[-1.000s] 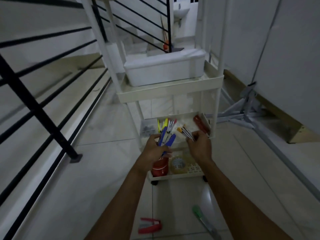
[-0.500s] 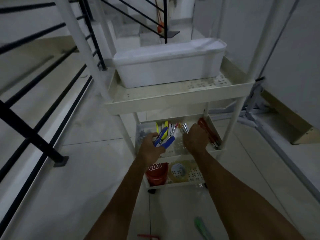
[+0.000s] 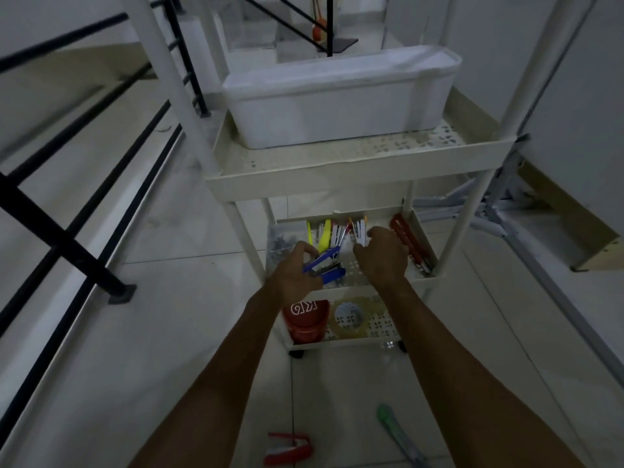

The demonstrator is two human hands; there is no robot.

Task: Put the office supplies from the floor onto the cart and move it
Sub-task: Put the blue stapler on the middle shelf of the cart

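Observation:
A cream three-tier cart (image 3: 358,179) stands in front of me. My left hand (image 3: 295,276) grips a blue stapler (image 3: 324,265) over the middle tray (image 3: 423,276). My right hand (image 3: 381,256) hovers over the same tray, fingers curled and apart, with nothing visible in it. Pens and markers (image 3: 341,233) lie at the back of that tray, with a red-handled tool (image 3: 410,244) at its right. On the bottom tray sit a red container (image 3: 305,320) and a roll of clear tape (image 3: 349,317). A red stapler (image 3: 287,449) and a green cutter (image 3: 396,430) lie on the floor near me.
A white tub (image 3: 337,103) sits on the cart's upper shelf. A black railing (image 3: 71,244) runs along the left. White metal legs (image 3: 499,211) and a wooden board (image 3: 594,255) lie to the right by the wall. Stairs rise behind the cart.
Both hands moved deeper into the middle tray. The pens that my right hand held now lie in the tray. The blue stapler has come lower with my left hand.

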